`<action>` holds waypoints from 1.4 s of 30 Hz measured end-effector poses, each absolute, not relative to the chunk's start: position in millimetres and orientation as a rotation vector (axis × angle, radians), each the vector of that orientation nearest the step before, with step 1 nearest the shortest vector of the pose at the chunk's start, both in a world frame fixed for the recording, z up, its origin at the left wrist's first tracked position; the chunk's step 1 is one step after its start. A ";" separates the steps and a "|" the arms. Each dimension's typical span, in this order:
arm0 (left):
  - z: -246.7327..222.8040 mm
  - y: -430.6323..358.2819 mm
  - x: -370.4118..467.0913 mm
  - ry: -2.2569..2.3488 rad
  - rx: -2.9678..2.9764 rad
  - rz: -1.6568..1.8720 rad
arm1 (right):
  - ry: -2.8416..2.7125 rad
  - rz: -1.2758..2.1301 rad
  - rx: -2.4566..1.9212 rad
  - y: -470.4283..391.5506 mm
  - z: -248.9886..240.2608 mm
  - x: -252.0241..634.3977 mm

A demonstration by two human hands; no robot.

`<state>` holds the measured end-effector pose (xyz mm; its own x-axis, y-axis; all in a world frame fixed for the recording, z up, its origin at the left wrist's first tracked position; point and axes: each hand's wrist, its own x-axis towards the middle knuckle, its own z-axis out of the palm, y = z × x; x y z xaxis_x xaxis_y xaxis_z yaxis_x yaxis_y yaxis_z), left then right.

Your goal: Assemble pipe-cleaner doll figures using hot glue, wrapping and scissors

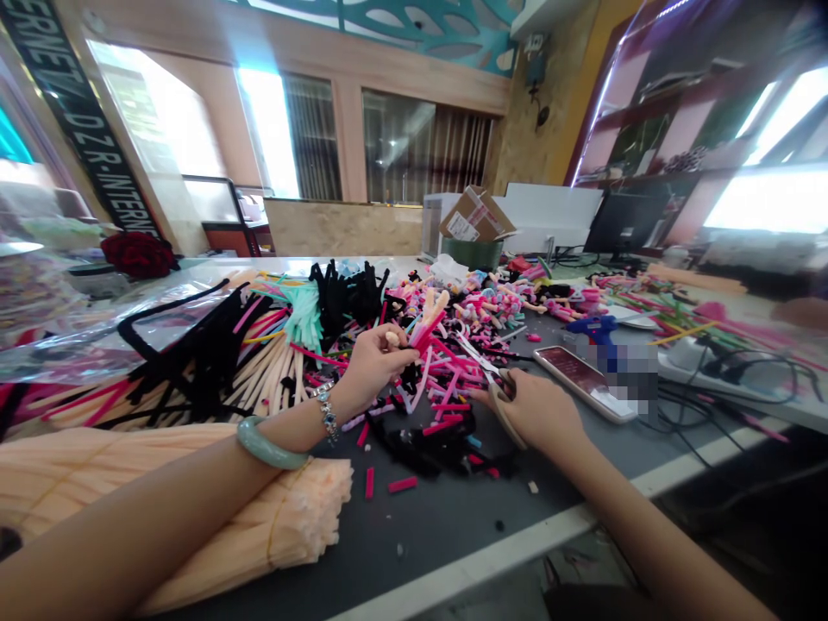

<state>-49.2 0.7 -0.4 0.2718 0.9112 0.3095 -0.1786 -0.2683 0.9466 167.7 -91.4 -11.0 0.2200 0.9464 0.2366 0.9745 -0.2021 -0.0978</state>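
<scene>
My left hand [379, 364] pinches a small bundle of pink and peach pipe cleaners [429, 321] over the middle of the table. Its wrist bears a jade bangle and a metal bracelet. To the right, my right hand [534, 405] is wrapped round the beige handles of a pair of scissors [479, 354], whose blades point up and left toward the bundle. The blades look apart from the bundle. Beneath both hands lies a heap of cut pink and black pieces [453, 388]. Two short pink pieces [402, 485] rest nearer the front edge.
A large peach pipe cleaner bundle [304, 517] fills the left front. Black stems [207, 345] lie behind it. A phone [582, 384], blue glue gun [592, 326] and cables [686, 405] are at right. Behind stands a cardboard box [477, 216] in a green container [472, 253].
</scene>
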 end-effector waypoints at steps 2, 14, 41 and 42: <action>-0.4 1.1 -49.0 0.736 1.387 1.265 | -1.752 -0.147 -2.321 -90.8 -9.1 169.3; 0.7 -1.0 -49.1 0.674 1.410 1.172 | -1.902 -0.293 -1.963 -94.9 -12.4 160.3; -2.1 0.4 -51.9 0.735 1.801 1.165 | -1.968 -0.450 -1.972 -98.9 -10.3 158.4; -2.4 0.8 -51.9 0.730 1.812 1.170 | -1.968 -0.451 -1.973 -99.0 -10.2 158.6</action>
